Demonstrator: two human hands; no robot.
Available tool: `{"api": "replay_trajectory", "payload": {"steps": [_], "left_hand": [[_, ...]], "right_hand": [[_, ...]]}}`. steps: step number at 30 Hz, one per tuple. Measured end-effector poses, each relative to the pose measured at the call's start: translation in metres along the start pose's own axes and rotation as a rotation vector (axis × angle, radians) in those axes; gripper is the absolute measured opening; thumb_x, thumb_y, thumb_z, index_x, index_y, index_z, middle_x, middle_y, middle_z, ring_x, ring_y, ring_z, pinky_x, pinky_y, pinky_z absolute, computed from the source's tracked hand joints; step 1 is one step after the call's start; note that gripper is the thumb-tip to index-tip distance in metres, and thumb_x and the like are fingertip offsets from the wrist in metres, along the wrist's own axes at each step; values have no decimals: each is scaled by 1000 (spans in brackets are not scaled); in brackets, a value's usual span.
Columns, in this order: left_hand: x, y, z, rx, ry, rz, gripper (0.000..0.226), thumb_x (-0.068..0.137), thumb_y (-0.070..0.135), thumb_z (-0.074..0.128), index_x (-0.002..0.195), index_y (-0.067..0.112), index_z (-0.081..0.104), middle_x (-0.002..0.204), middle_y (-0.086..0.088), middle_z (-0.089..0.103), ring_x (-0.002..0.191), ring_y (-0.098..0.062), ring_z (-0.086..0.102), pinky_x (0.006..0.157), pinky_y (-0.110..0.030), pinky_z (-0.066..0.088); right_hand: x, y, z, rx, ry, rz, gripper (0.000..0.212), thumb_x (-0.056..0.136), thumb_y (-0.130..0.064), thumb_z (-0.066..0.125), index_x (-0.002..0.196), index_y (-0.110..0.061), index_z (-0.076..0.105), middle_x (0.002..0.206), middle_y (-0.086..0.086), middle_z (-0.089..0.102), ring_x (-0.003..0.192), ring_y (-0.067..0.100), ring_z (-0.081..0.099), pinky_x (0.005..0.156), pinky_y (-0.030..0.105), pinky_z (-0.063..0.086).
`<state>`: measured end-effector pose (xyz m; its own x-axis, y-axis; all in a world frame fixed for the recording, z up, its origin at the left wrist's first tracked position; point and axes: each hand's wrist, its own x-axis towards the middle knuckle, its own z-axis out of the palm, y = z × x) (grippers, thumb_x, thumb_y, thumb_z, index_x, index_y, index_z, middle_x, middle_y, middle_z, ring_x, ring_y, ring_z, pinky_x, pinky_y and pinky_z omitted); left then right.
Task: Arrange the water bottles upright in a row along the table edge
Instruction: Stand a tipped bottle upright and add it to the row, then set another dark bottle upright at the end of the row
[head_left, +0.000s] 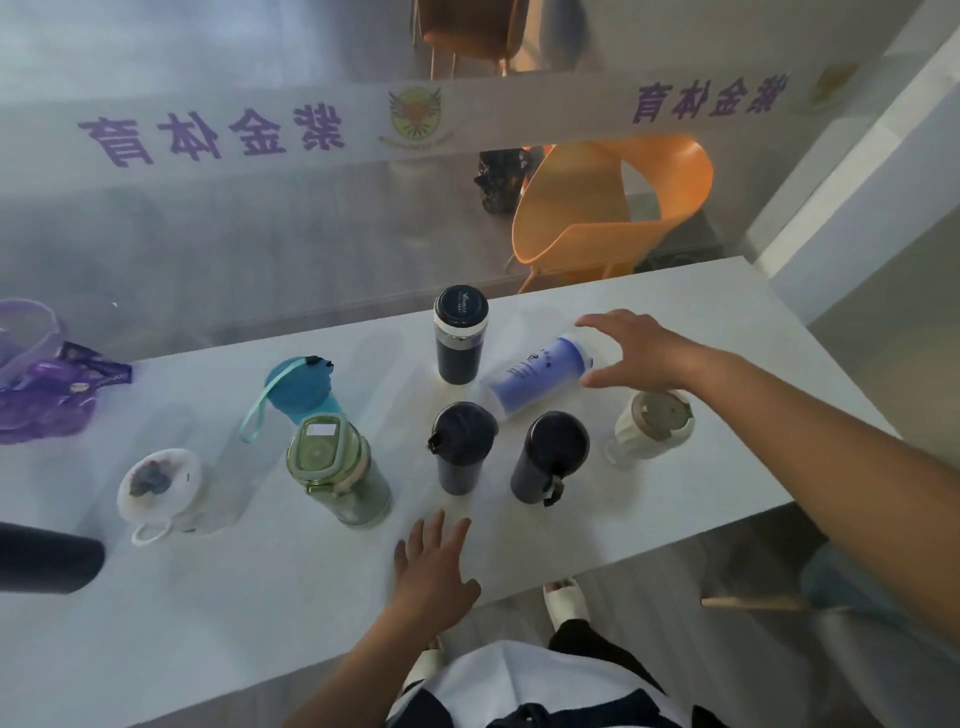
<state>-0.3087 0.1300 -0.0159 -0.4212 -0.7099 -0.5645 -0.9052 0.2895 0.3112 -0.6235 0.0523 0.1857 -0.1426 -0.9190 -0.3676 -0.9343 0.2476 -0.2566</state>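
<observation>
Several bottles stand on the white table (701, 332). A blue-and-white bottle (535, 376) lies on its side near the middle. My right hand (631, 353) hovers over its cap end with fingers spread, holding nothing. Upright around it are a dark flask (460, 340), a dark bottle (461, 447), a second dark bottle (549, 457) and a cream cup (652, 428). Further left stand a green bottle (337, 470), a teal bottle (298, 387) and a white bottle (166, 491). My left hand (431, 566) rests flat on the table near the front edge.
A purple bag (47, 384) sits at the far left of the table. A dark cylinder (47, 558) lies at the left edge. A glass partition runs behind the table, with an orange chair (608, 202) beyond it. My feet show below the front edge.
</observation>
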Motion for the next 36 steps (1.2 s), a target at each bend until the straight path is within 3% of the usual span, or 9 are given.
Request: {"api": "replay_trajectory", "payload": {"steps": [5,11,15,23,29,32,36], "left_hand": [[1,25,10,-70,93,-161,81,89,49,52,154,35,5,164,-3,-7,150,-29,-6,122,-47,4],[-5,62,24,-128,176,-401,82,90,51,51,154,34,2,164,-2,-8,150,-30,-5,122,-47,5],[0,88,30,-176,219,-521,83,90,50,53,154,34,3,164,-2,-5,150,-30,-2,122,-47,7],[-11,120,39,-247,244,-632,80,90,53,52,153,37,6,164,-1,-7,151,-28,-5,121,-46,4],[-17,120,37,-239,234,-662,78,90,52,53,153,36,9,164,-3,-4,151,-29,-2,122,-49,5],[-18,117,35,-240,248,-666,79,89,51,54,153,36,11,164,-3,0,151,-29,1,122,-48,7],[-14,119,39,-262,263,-664,80,87,51,55,153,35,12,164,-4,5,150,-29,4,122,-46,9]], "right_hand": [[63,34,14,-34,-118,-131,87,70,-41,83,143,-27,37,147,4,44,127,27,46,100,42,42],[136,62,37,-240,-209,-232,101,64,-35,88,146,-32,30,152,1,34,132,30,40,105,52,41],[169,83,56,-325,-225,-338,97,65,-30,85,145,-33,30,151,-2,35,130,31,41,99,55,43],[168,108,70,-145,-158,-470,85,63,-22,79,138,-26,41,137,3,46,120,31,49,94,45,47],[143,112,31,121,-123,-613,82,61,-13,86,133,-25,49,125,-1,45,105,19,51,88,28,43],[122,106,4,205,-55,-728,78,64,-19,87,131,-29,49,128,-2,48,111,20,51,92,35,48],[103,91,-16,119,-2,-762,82,66,-27,85,136,-35,43,137,-2,47,115,24,48,95,42,47]]}}
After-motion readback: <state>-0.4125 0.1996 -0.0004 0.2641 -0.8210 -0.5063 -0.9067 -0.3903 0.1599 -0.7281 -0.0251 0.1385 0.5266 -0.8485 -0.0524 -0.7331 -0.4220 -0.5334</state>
